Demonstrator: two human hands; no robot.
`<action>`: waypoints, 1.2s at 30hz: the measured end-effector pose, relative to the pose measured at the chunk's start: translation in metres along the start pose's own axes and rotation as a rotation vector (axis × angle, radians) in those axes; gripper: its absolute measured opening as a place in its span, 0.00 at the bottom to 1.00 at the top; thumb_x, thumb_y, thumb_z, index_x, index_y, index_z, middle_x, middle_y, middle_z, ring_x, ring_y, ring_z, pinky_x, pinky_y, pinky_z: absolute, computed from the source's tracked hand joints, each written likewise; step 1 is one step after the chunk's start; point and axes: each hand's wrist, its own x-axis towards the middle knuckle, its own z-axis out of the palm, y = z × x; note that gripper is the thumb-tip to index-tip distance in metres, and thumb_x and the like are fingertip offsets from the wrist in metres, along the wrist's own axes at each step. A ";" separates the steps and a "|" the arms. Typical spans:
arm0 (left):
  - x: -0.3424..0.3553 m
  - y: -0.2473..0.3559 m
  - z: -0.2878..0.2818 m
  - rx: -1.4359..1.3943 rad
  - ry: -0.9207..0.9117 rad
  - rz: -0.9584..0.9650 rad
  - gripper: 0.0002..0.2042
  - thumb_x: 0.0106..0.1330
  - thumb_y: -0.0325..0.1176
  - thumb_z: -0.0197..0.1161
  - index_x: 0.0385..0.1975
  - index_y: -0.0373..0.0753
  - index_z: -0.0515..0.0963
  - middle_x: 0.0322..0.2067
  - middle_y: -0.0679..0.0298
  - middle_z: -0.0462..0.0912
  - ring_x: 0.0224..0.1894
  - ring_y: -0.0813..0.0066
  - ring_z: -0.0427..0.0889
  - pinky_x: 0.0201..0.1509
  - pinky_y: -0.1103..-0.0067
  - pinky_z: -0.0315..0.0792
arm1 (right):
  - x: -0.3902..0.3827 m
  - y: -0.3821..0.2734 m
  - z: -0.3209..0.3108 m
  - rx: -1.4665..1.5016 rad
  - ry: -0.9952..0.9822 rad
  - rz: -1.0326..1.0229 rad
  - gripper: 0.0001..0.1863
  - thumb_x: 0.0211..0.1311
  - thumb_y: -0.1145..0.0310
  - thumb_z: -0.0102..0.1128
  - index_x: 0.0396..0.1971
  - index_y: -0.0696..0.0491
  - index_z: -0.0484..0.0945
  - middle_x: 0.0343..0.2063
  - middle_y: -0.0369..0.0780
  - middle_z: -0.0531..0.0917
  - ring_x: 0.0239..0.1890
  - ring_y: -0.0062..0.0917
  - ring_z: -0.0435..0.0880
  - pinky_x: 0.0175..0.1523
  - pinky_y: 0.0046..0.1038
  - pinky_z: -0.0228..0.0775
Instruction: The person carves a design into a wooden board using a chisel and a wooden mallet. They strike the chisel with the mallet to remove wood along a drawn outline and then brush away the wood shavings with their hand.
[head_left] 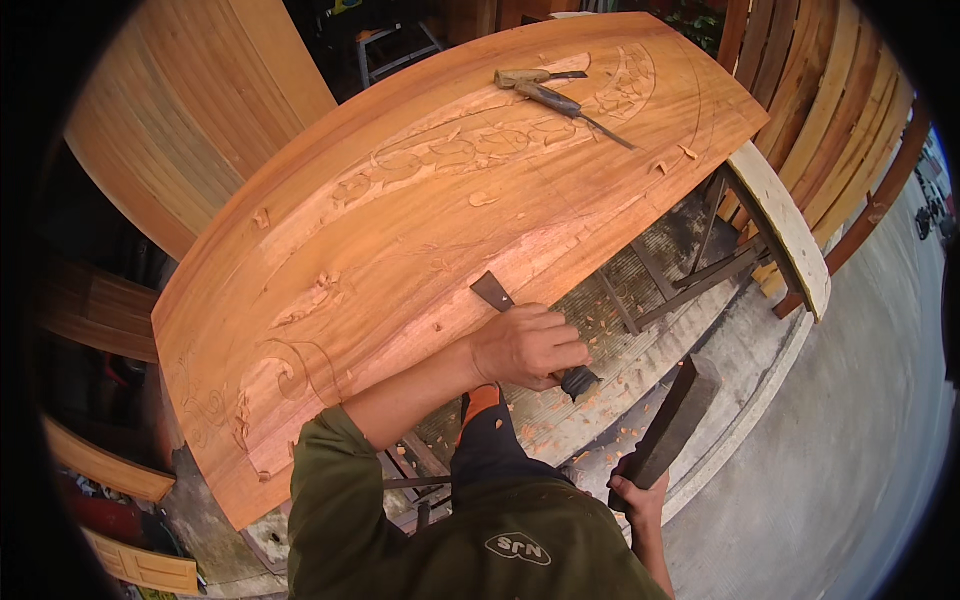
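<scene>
Two hands busy, left hand gripping chisel, right hand holding mallet low.

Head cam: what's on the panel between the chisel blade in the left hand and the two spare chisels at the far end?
Head view: between the chisel blade and the spare chisels lies bare reddish panel, scattered wood chips and the shallow carved floral band. No other tools.

the single head view looked steeply down from above the person's chest, close over the carved wooden panel, its fisheye rim bending the panel's edges and floor.
</scene>
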 end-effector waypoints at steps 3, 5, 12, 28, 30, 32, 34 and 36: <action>0.000 0.000 0.001 -0.054 0.025 0.067 0.14 0.45 0.34 0.77 0.30 0.48 0.78 0.24 0.71 0.69 0.26 0.70 0.74 0.29 0.73 0.66 | -0.001 -0.005 0.009 -0.094 0.065 -0.086 0.32 0.46 0.70 0.82 0.50 0.57 0.72 0.30 0.38 0.84 0.30 0.24 0.83 0.36 0.28 0.77; 0.000 0.002 0.004 -0.067 0.037 0.087 0.15 0.45 0.35 0.77 0.30 0.48 0.78 0.24 0.71 0.68 0.26 0.70 0.74 0.29 0.73 0.66 | -0.001 -0.005 0.008 -0.072 0.051 -0.101 0.31 0.46 0.71 0.82 0.49 0.57 0.73 0.29 0.38 0.83 0.30 0.24 0.83 0.36 0.28 0.77; -0.006 0.010 0.018 -0.060 -0.001 0.140 0.14 0.44 0.36 0.75 0.30 0.49 0.78 0.25 0.72 0.68 0.26 0.71 0.74 0.28 0.72 0.65 | 0.001 -0.016 0.008 -0.153 0.013 -0.145 0.27 0.45 0.70 0.83 0.44 0.59 0.77 0.27 0.36 0.81 0.30 0.24 0.81 0.38 0.29 0.75; -0.001 0.009 0.006 -0.167 0.051 0.112 0.11 0.49 0.34 0.76 0.31 0.49 0.81 0.23 0.71 0.69 0.24 0.69 0.73 0.26 0.71 0.66 | 0.012 -0.042 0.066 0.175 -0.095 -0.731 0.50 0.50 0.54 0.89 0.65 0.49 0.59 0.38 0.37 0.79 0.39 0.28 0.82 0.53 0.32 0.76; 0.002 0.009 0.006 -0.179 0.075 0.115 0.10 0.51 0.34 0.76 0.30 0.49 0.81 0.23 0.71 0.69 0.24 0.69 0.74 0.26 0.71 0.66 | 0.030 -0.023 0.069 0.211 -0.068 -0.808 0.47 0.50 0.56 0.88 0.63 0.50 0.63 0.37 0.37 0.79 0.39 0.28 0.82 0.51 0.31 0.77; 0.002 0.007 0.007 -0.188 0.089 0.109 0.09 0.53 0.35 0.76 0.29 0.48 0.80 0.23 0.71 0.69 0.24 0.69 0.74 0.26 0.71 0.66 | 0.058 0.014 0.058 -0.624 -0.027 -0.816 0.37 0.48 0.63 0.86 0.55 0.52 0.72 0.38 0.39 0.81 0.38 0.28 0.83 0.47 0.34 0.78; 0.000 0.003 0.012 -0.153 0.068 0.124 0.10 0.53 0.36 0.77 0.28 0.49 0.79 0.22 0.70 0.69 0.24 0.70 0.75 0.25 0.71 0.66 | 0.073 0.042 0.053 -0.568 0.039 -0.640 0.29 0.47 0.67 0.84 0.48 0.54 0.78 0.40 0.41 0.83 0.38 0.30 0.85 0.46 0.35 0.79; -0.002 0.003 0.006 -0.123 0.062 0.127 0.10 0.54 0.36 0.77 0.27 0.48 0.79 0.22 0.70 0.69 0.24 0.70 0.75 0.25 0.71 0.66 | 0.063 0.047 0.036 -0.536 -0.045 -0.608 0.32 0.50 0.65 0.83 0.53 0.58 0.76 0.47 0.45 0.85 0.41 0.30 0.86 0.50 0.35 0.79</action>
